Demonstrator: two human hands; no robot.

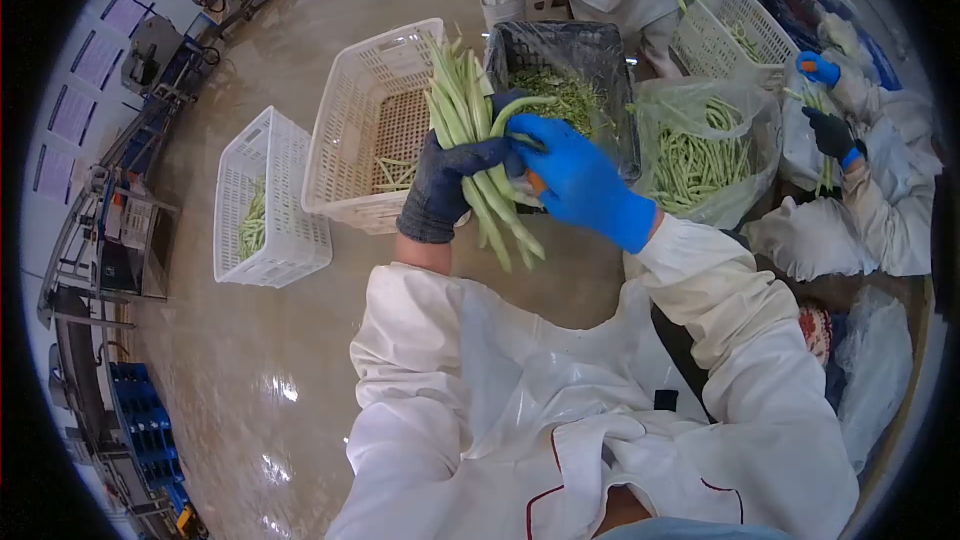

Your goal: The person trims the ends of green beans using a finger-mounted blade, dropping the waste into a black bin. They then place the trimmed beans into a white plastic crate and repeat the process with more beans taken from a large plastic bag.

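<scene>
My left hand (pixel 452 180), in a dark grey glove, is closed round a bunch of long green beans (pixel 462 105) held upright in front of me. The beans stick out above and below the fist. My right hand (pixel 583 180), in a blue glove, is closed beside the bunch, its fingertips at one curved bean (pixel 520 110). An orange-handled tool (pixel 537 183) shows under the right fingers; its blade or tip is hidden. Behind the bunch stands a dark crate (pixel 620 60) lined with plastic, holding green trimmings (pixel 565 100).
A white crate (pixel 345 90) with a few beans and a smaller white crate (pixel 285 250) stand left on the wet floor. A clear bag of beans (pixel 700 165) is at right. Two co-workers handle beans at the back and right, near another white crate (pixel 735 15).
</scene>
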